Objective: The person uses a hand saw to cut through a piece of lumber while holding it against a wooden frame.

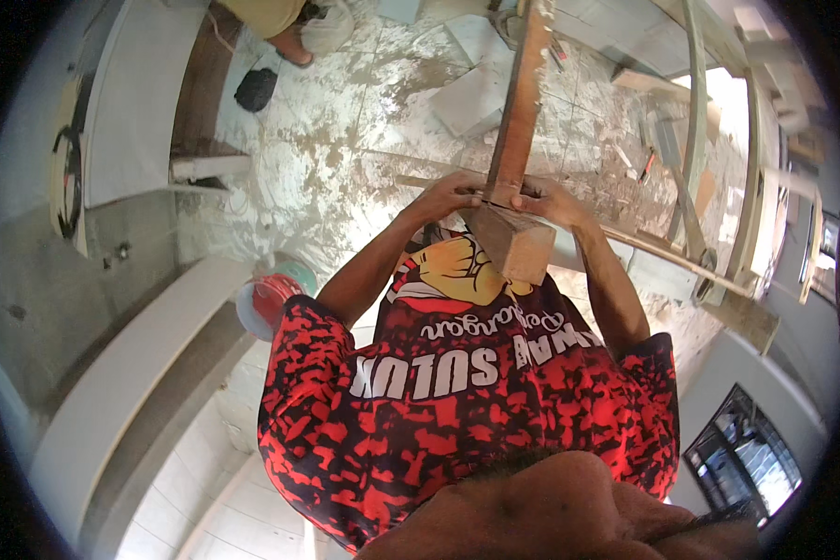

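Observation:
A long wooden beam (521,126) runs from the far edge toward my chest, its block-like near end (525,254) in front of my shirt. My left hand (446,196) grips the beam's left side near that end, fingers curled against it. From the right, my right hand (551,200) closes on the opposite side, with its thumb and fingers at the beam's edge. A thin dark line crosses the wood between my fingertips; whether it is a mark, a cut or a joint I cannot tell.
Part of another person (292,44) shows at the far left, near a dark lump (256,90). A red and teal bucket (273,297) stands left of my elbow. Loose boards (469,101) lie on the stained floor (345,149). Upright timber poles (696,121) stand at right.

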`<state>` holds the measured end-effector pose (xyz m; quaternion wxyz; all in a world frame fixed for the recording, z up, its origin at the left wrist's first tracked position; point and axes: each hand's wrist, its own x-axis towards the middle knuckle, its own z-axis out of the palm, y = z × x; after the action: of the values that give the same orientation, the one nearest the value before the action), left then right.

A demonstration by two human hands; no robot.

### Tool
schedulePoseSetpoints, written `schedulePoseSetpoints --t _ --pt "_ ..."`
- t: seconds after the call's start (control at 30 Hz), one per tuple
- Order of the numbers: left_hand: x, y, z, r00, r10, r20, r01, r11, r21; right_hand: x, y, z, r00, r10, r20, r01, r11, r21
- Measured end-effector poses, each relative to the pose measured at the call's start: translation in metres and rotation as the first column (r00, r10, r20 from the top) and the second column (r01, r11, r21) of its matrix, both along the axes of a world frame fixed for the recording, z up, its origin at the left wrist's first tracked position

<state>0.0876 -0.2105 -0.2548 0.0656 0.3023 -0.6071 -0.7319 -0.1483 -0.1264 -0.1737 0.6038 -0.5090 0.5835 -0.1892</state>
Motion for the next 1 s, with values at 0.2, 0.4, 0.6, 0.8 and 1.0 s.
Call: schedulePoseSetpoints --t 0.2,0.4,0.6,0.8,1.0 --pt "0.005 -0.005 0.002 0.997 -0.027 0.073 0.033 0.996 -0.083 -0.010 -0.005 -0.014 0.997 0.053 -0.047 -0.053 0.999 -0.007" --pt "0.008 -0.002 -0.010 0.998 0.056 0.037 -0.053 0.996 -0.067 -0.029 -0.004 -0.050 0.957 0.165 -0.240 -0.181 0.982 -0.047" --pt "0.017 -0.006 -0.028 0.993 0.111 0.034 -0.114 0.989 0.091 -0.011 -0.018 -0.048 0.957 0.238 -0.167 -0.267 0.945 -0.188" --pt "0.023 -0.005 -0.035 0.993 0.104 -0.051 -0.104 0.995 -0.006 0.001 -0.026 -0.044 0.960 0.210 -0.186 -0.244 0.951 -0.188" --pt "0.028 0.000 -0.040 0.985 0.157 -0.077 -0.162 0.984 -0.068 0.004 -0.031 -0.052 0.957 0.223 -0.186 -0.253 0.955 -0.156"
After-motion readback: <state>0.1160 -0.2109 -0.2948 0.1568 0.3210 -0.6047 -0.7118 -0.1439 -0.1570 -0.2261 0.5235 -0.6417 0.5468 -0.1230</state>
